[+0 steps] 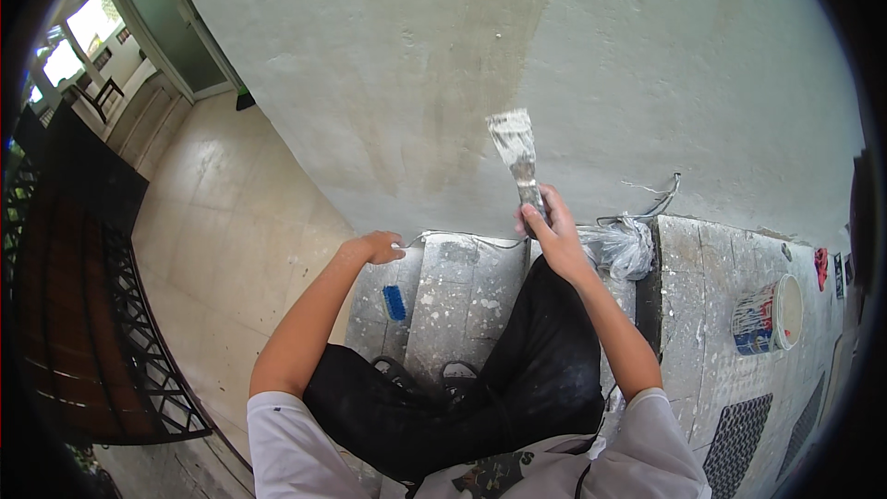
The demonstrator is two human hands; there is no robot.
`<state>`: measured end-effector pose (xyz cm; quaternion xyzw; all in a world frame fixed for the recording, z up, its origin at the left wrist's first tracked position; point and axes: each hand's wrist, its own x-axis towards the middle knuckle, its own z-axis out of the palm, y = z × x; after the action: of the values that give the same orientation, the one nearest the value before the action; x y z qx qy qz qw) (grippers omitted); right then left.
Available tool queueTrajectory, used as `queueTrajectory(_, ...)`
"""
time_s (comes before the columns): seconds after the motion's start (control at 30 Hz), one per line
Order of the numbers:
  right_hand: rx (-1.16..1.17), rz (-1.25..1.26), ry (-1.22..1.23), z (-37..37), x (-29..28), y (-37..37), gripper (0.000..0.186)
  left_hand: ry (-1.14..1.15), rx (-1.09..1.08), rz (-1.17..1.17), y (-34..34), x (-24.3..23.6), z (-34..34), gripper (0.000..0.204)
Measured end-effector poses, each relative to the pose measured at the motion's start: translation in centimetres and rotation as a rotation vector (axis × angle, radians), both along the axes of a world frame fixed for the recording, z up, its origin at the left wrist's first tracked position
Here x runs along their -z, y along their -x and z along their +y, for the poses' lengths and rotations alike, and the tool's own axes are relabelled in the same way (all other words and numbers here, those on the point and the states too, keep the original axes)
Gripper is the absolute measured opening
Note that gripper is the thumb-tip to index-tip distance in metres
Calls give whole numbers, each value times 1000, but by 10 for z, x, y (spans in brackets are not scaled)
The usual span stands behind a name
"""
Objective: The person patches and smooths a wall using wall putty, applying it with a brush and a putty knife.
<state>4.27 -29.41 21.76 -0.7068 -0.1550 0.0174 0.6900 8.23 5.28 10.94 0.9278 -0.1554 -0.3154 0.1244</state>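
Note:
Upright in front of the wall [628,83], a putty knife [514,143] is gripped by its handle in my right hand [552,229]. White filler coats its broad blade, which points up. My left hand [375,247] is low, close to the foot of the wall, with its fingers curled. A small whitish bit shows at those fingertips; what it is I cannot make out. Below that hand, a blue-bristled brush [394,303] lies on the spattered steps [453,291]. Damp-looking beige streaks run down the grey wall behind the blade.
Right of my knee sits a clear plastic bag [621,248], with loose wires [670,192] coming out of the wall above. A paint-smeared bucket [767,316] stands on the raised ledge, near a dark grate mat [739,444]. Tiled floor [222,194] and a metal railing [148,342] lie left.

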Motion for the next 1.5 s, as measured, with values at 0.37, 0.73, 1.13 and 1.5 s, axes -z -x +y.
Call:
queueTrajectory(0.37, 138, -91, -241, 59, -39, -57, 33, -15, -79, 37, 13, -12, 21, 46)
queueTrajectory(0.73, 251, -517, 172, 9, -125, -27, 30, 2, -80, -14, 13, -5, 22, 46)
queueTrajectory(1.13, 368, -549, 619, -2, -123, -42, 29, -1, -66, 6, 5, -6, 13, 46)
queueTrajectory(1.5, 112, -361, 302, 59, -97, -1, 29, 78, -148, 36, 9, -28, 9, 44)
